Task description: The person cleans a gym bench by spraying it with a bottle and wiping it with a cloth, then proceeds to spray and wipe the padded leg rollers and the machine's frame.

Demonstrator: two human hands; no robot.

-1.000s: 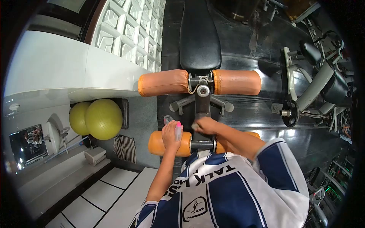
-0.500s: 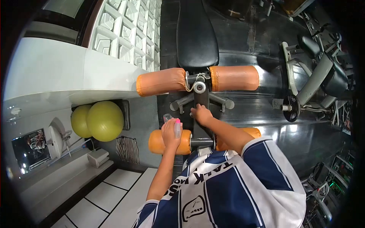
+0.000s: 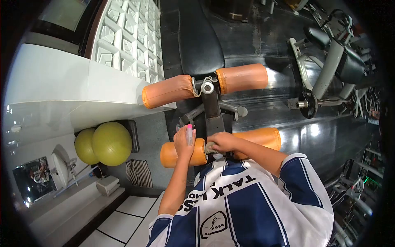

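Observation:
My left hand [image 3: 182, 144] grips a small clear spray bottle [image 3: 189, 132] with a pink top, held against the near left orange foam roller [image 3: 168, 155] of a black gym bench. My right hand [image 3: 224, 142] presses a small grey cloth [image 3: 210, 147] onto the base of the bench's dark metal post [image 3: 213, 113], between the two near rollers. The near right orange roller [image 3: 259, 138] lies just beyond my right forearm. Farther up the post sit two more orange rollers [image 3: 168, 91], and past them the black seat pad [image 3: 199, 37].
Two yellow exercise balls [image 3: 111, 142] rest at the left under a white ledge [image 3: 61, 94]. A striped cloth [image 3: 138, 173] lies below them. A grey weight machine [image 3: 329, 70] with a black weight plate [image 3: 308, 103] stands at the right on the shiny dark floor.
My right hand slid up the post, then came back down to its base between the near rollers. My left hand stayed on the bottle. The view swung slightly.

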